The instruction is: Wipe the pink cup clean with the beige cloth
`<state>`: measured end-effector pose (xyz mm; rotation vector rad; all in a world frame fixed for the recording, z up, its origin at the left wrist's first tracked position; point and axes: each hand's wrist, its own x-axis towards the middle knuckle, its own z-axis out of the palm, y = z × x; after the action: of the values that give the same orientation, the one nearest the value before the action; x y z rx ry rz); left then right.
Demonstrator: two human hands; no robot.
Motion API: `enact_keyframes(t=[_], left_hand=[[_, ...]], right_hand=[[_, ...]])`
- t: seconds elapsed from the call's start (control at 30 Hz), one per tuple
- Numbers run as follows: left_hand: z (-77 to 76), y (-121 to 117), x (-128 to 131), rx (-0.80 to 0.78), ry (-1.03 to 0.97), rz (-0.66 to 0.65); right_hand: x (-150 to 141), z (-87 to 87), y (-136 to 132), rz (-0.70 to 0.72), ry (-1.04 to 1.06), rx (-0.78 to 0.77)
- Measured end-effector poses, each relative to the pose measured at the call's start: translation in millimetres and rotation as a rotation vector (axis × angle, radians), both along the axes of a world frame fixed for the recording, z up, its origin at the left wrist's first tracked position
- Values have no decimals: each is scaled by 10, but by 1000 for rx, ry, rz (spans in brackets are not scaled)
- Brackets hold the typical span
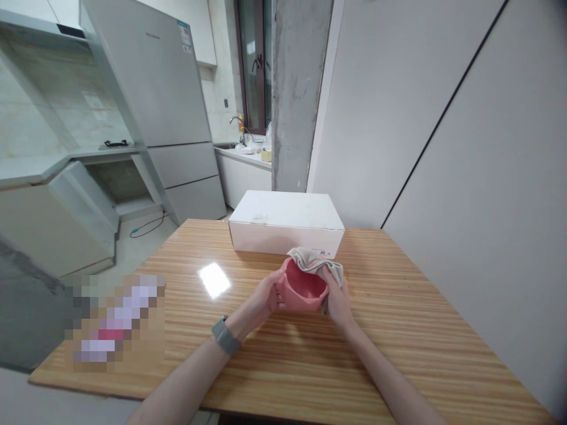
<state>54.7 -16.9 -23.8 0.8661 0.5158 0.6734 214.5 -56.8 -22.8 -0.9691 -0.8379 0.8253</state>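
A pink bowl-like container (301,298) is held above the wooden table, tilted so that its hollow inside faces me. My left hand (269,293) grips it by its left side, with fingers curled beneath. On the other side my right hand (339,298) is closed on a light grey cloth (312,260), pressing it against the container's right rim. The cloth drapes over the far rim, and a bit of it hangs below my right hand. Parts of the fingers of both hands are hidden behind the container and the cloth.
A white cardboard box (286,215) lies at the table's far edge, just behind the container. At the left of the wooden table (398,319) is a blurred-out, pixelated item (119,321). Beyond stand a grey fridge (177,106) and a sink counter; a white wall runs along the right.
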Motion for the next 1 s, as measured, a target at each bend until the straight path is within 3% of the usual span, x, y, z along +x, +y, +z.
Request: enact_keyframes(t=[0.13, 0.27, 0.5, 0.67, 0.83, 1.0], left_hand=[[-9, 86, -85, -63, 93, -110], [21, 113, -123, -79, 125, -133], [35, 56, -45, -38, 11, 73], [145, -30, -6, -5, -130, 28], [166, 67, -101, -97, 17, -28], [70, 153, -145, -55, 139, -71]], right_hand=[[45, 19, 10, 96, 45, -72], [55, -7, 52, 123, 56, -93], [-72, -78, 49, 28, 54, -33], [-187, -82, -13, -121, -4, -2], [-95, -14, 18, -88, 110, -64], [-13, 9, 91, -21, 137, -89]])
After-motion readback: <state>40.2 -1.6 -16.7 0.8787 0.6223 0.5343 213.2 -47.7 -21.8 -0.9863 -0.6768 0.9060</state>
